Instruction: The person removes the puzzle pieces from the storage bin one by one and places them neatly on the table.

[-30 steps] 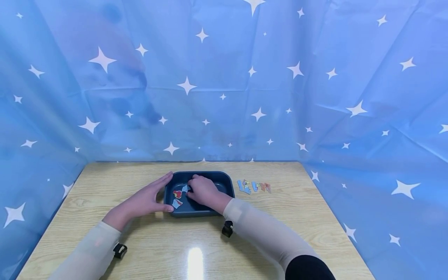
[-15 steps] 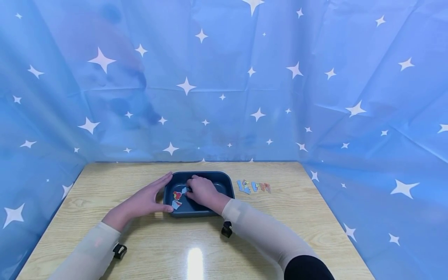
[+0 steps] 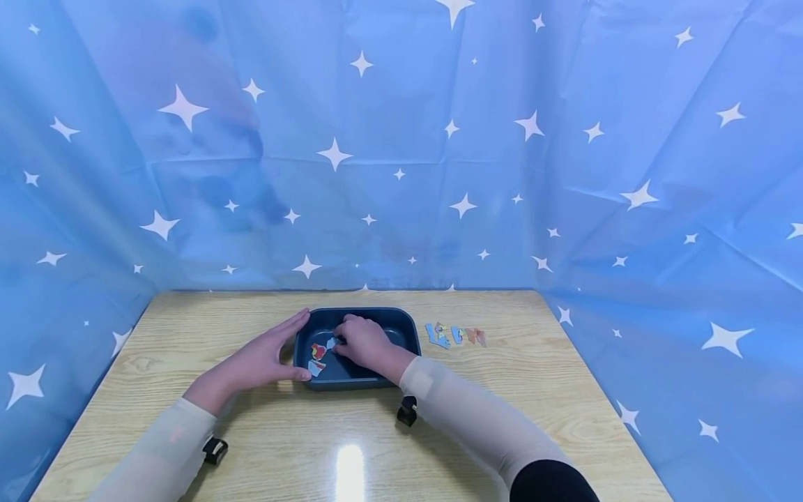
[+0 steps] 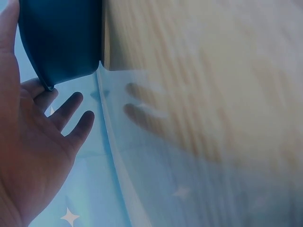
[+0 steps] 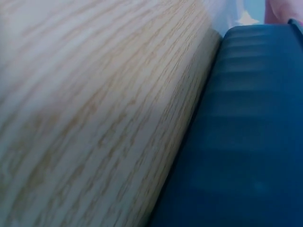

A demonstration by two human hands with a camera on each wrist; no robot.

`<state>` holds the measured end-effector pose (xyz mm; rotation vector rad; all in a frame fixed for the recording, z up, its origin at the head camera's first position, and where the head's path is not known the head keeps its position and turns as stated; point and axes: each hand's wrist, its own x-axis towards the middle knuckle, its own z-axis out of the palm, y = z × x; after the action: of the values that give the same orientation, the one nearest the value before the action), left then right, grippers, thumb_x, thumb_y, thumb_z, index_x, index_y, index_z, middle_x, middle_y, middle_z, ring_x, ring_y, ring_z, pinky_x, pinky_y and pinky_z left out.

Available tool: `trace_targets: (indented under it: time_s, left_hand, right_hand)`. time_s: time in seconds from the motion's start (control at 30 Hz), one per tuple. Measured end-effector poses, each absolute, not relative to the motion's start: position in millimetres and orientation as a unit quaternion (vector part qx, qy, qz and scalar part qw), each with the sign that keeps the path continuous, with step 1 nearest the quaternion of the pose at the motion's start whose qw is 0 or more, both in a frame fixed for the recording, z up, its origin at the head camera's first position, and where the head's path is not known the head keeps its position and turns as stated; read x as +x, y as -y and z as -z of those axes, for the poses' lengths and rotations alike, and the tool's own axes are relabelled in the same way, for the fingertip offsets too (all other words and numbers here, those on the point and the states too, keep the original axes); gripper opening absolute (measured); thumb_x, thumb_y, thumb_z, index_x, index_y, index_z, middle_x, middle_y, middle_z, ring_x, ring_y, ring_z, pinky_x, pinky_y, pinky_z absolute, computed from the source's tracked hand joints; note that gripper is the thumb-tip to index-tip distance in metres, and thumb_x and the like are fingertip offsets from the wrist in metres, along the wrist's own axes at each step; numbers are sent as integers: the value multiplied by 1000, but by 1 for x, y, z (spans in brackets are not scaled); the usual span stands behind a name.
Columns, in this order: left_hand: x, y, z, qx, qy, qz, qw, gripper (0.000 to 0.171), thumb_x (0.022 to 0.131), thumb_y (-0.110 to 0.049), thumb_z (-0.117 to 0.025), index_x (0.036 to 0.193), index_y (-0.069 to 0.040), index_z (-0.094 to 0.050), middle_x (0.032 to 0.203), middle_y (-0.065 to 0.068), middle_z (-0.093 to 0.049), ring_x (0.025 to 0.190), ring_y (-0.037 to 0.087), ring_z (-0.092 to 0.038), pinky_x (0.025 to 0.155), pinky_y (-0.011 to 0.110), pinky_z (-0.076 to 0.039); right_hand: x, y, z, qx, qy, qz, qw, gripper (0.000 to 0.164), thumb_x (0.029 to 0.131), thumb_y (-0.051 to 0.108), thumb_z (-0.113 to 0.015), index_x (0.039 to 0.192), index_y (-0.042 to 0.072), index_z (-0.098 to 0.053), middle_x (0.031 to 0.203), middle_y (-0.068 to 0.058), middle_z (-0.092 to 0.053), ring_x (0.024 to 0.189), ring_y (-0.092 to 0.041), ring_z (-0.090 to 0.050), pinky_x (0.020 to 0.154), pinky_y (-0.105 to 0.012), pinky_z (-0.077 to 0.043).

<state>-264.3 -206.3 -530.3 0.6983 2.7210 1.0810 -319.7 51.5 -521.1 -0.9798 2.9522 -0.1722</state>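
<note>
In the head view, a deep dark blue tray [image 3: 357,383] stands on the table. My left hand [image 3: 266,355] grips its left end, thumb at the near corner and fingers at the far corner; the left wrist view shows fingertips against the rim, the other fingers spread. My right hand [image 3: 366,344] reaches down into the tray. Its thumb and curled fingers pinch at a small light blue puzzle piece [image 3: 330,343], partly hidden by them. Beside that, a red and yellow piece [image 3: 318,351] and a pale blue piece [image 3: 316,367] lie on the tray floor.
Right of the tray, more puzzle pieces lie on the wooden table [image 3: 527,390]: light blue ones [image 3: 437,336], [image 3: 457,335] and orange-brown ones [image 3: 475,336]. A blue curtain [image 3: 401,139] with white stars closes off the back and sides.
Inside the tray, the light blue piece at my right fingers has shifted and turned slightly, and the pale blue piece has slid a little towards the near left corner. My left hand stays put.
</note>
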Motion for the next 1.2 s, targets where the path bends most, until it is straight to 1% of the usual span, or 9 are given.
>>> trace_targets:
  time_s: [0.17,0.2,0.47,0.77,0.9,1.03,1.2]
  left_hand:
    - [-264,206,530,230,-901,-361,67,120,90,-56,-91,179,-16,-21,186,6,-14,166,45,-21,127,70,-30]
    - [-264,206,530,229,-901,-362,69,121,89,-56,-91,179,-16,-20,186,5,-14,167,45,-21,128,70,-30]
    - [-265,205,531,225,-900,-366,74,122,88,-55,-92,179,-19,-19,186,2,-13,168,41,-19,129,67,-28]
    - [-265,206,531,224,-902,-361,75,122,89,-55,-92,179,-18,-19,186,3,-12,167,43,-20,128,69,-30]
    - [-265,206,530,225,-903,-359,71,122,88,-55,-92,179,-17,-19,186,7,-13,166,46,-21,127,71,-30]
    - [-265,207,530,223,-902,-363,73,123,88,-55,-93,179,-18,-19,186,7,-14,166,46,-21,128,70,-29]
    - [-265,206,531,222,-900,-368,75,123,87,-54,-94,179,-18,-20,186,3,-14,167,43,-20,129,68,-29]
  right_hand:
    - [-320,-53,520,-316,-946,71,23,31,104,35,-82,126,13,-84,110,0,-75,92,-12,-69,84,-32,-61]
    - [-319,-53,519,-317,-945,71,27,31,104,35,-82,126,14,-84,111,0,-75,93,-12,-69,84,-31,-60]
    - [-319,-56,517,-318,-946,63,28,32,104,34,-82,131,17,-80,118,1,-78,102,-13,-72,91,-31,-62]
    - [-318,-66,503,-349,-931,104,34,31,104,31,-82,131,15,-80,120,1,-77,101,-11,-71,89,-30,-61]
    - [-319,-75,497,-370,-922,109,33,30,104,29,-80,131,16,-80,119,2,-76,95,-7,-69,84,-27,-60]
    - [-319,-86,493,-373,-920,111,44,30,105,30,-79,132,16,-79,118,3,-74,91,-4,-67,81,-25,-59]
    - [-317,-101,486,-368,-922,113,45,30,106,29,-78,133,18,-77,119,3,-72,97,-8,-70,83,-29,-60]
